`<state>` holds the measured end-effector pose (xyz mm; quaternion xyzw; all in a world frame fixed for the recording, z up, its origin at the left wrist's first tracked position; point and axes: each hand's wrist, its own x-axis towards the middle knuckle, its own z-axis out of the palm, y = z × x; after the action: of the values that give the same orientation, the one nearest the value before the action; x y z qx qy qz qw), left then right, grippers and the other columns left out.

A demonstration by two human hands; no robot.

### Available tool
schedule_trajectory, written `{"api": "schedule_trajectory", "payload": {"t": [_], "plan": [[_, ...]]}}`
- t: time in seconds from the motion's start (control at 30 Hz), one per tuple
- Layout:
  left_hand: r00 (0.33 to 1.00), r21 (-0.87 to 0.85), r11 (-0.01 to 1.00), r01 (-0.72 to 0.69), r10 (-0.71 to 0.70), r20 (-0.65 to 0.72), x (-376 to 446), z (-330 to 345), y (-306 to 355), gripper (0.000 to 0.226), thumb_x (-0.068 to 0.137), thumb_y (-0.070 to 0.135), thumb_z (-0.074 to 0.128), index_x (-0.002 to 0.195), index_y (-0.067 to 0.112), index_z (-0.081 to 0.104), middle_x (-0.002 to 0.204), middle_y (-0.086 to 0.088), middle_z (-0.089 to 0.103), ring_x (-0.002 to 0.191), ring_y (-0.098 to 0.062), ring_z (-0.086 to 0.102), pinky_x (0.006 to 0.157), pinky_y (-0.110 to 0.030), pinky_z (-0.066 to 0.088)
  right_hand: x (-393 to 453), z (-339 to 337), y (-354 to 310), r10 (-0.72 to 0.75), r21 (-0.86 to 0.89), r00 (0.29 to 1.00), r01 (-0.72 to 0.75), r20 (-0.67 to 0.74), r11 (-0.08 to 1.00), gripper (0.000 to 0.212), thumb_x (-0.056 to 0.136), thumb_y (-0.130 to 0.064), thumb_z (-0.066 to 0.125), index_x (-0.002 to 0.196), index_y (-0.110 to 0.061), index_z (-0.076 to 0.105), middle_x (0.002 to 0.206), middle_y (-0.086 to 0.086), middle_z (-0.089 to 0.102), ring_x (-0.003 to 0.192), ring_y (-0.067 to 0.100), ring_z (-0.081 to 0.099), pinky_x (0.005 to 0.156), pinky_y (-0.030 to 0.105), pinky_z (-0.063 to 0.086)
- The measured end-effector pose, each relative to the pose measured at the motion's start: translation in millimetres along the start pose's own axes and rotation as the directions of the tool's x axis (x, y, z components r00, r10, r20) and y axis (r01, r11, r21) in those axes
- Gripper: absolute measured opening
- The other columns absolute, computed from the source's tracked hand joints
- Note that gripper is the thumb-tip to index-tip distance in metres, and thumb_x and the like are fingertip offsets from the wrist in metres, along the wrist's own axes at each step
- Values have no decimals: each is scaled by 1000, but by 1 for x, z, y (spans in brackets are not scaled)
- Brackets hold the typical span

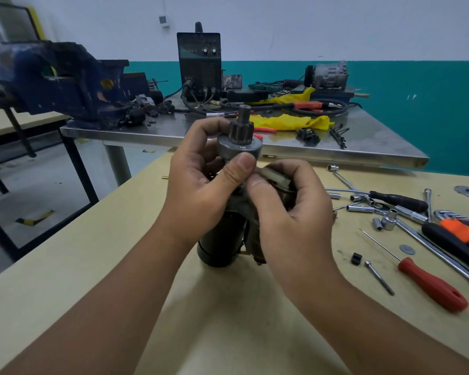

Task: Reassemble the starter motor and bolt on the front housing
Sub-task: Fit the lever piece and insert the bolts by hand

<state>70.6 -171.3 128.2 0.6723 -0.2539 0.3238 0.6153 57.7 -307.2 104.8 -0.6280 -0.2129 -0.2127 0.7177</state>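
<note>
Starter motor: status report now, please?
Both hands on black cylindrical starter motor, upright on table. Left hand grips pinion end, right hand pinches pale part. Front housing not fitted.

Blue vise, welder on steel table; red-handled screwdriver nearer.

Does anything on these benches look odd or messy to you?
Mostly clutter: sockets and wrenches lie scattered on the wooden table beside a red-handled screwdriver. Crumpled yellow cloth sprawls on the steel bench. Nothing looks broken or spilled.
</note>
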Motion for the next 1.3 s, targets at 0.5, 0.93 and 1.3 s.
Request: {"api": "schedule_trajectory", "payload": {"t": [0.5,0.93,1.3], "plan": [[935,-349,911,221,-299,-189,-14,-6,6,37,83,15,73,117,22,59,92,1,75,88,-20,71,77,-44,62,-12,-36,-11,33,-214,974,16,222,977,45,67,-56,80,107,-41,66,100,-22,74,92,1,71,71,9,51],[956,-299,939,172,-233,-181,-22,24,12,47,81,20,78,121,22,53,93,4,75,86,-16,72,74,-35,61,-6,-41,-22,83,-21,974,-80,213,997,17,98,-40,59,104,-27,67,90,-4,73,86,14,72,72,30,61],[937,-399,891,216,-305,-173,-20,21,17,30,101,32,54,122,13,62,112,-17,75,107,-36,70,85,-51,61,4,-44,-31,186,-126,961,-162,206,979,24,90,-48,53,99,-34,71,92,-8,76,89,15,73,82,53,61]]}}
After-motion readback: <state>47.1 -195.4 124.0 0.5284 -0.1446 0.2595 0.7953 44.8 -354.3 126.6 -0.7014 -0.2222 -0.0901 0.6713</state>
